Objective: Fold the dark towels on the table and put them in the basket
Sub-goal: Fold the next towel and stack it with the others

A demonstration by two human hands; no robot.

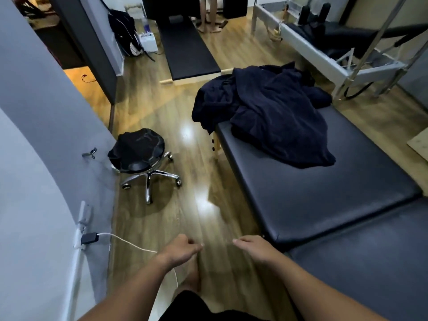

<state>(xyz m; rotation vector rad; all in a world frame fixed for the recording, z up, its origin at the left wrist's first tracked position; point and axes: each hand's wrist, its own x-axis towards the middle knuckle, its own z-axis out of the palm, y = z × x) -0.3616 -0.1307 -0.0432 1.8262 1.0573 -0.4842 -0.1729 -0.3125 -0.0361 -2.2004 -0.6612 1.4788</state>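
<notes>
A heap of dark navy towels [273, 112] lies crumpled on the far end of the padded black table [312, 195], one part hanging over its left edge. Both my hands hover over the wooden floor near the table's near left corner, far from the towels. My left hand [183, 249] has loosely curled fingers and holds nothing. My right hand [252, 247] is relaxed with fingers pointing left, also holding nothing. No basket is in view.
A black rolling stool [141, 154] with a chrome base stands on the floor to the left. A white cable [129, 243] runs from a wall charger. Another black padded bench [187, 49] lies farther back. A person's legs [209, 15] stand at the far end.
</notes>
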